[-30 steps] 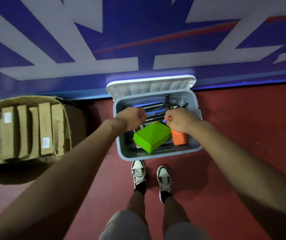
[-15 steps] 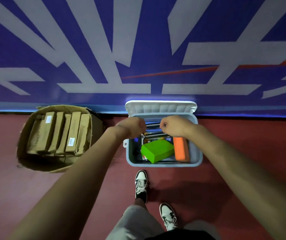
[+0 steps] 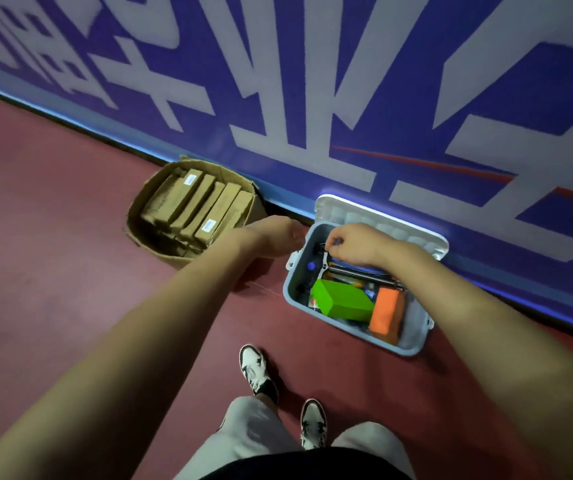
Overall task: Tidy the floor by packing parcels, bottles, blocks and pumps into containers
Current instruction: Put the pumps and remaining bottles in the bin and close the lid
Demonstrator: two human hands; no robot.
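A grey-blue plastic bin [image 3: 343,328] stands on the red floor by the wall, its white lid [image 3: 387,224] tipped open against the wall. Inside lie a green block [image 3: 343,303], an orange block [image 3: 385,315] and black pumps [image 3: 357,271] along the back. My right hand [image 3: 356,245] hovers over the bin's back left part, its curled fingers pinching the top end of a pump. My left hand [image 3: 273,237] is outside the bin, just left of its rim, holding nothing; its fingers are blurred.
A cardboard box [image 3: 139,216] packed with several brown parcels [image 3: 202,206] stands left of the bin against the blue and white wall [image 3: 347,81]. My feet in black and white shoes [image 3: 255,370] stand on the floor in front of the bin.
My left hand has let go and come out of the bin to its left side. The right hand stays at the pump. The view has swung left and tilted.
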